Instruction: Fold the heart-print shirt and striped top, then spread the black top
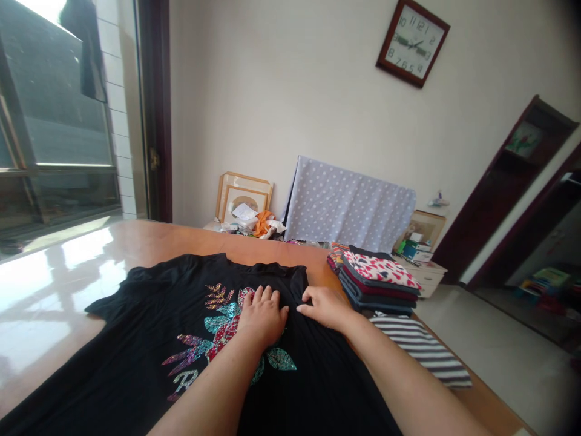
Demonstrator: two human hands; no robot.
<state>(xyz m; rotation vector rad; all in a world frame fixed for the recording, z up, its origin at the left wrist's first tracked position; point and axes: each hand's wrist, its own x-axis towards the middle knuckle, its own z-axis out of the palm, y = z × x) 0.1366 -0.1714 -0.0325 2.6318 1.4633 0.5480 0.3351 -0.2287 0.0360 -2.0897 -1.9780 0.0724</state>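
Observation:
A black T-shirt lies spread over the table, its front decorated with a sequined flower in red, teal and purple. My left hand rests flat on the flower design, fingers stretched out toward the collar. To its right, my right hand pinches a fold of the shirt near the right shoulder, thumb and forefinger closed on the cloth. The right sleeve is bunched or folded by that hand, and part of the sequin design is hidden under my left forearm.
A stack of folded clothes stands at the table's right edge, with a striped garment in front of it. The glossy wooden table reaches the window side. Behind it are a polka-dot cloth, picture frames and a small cabinet.

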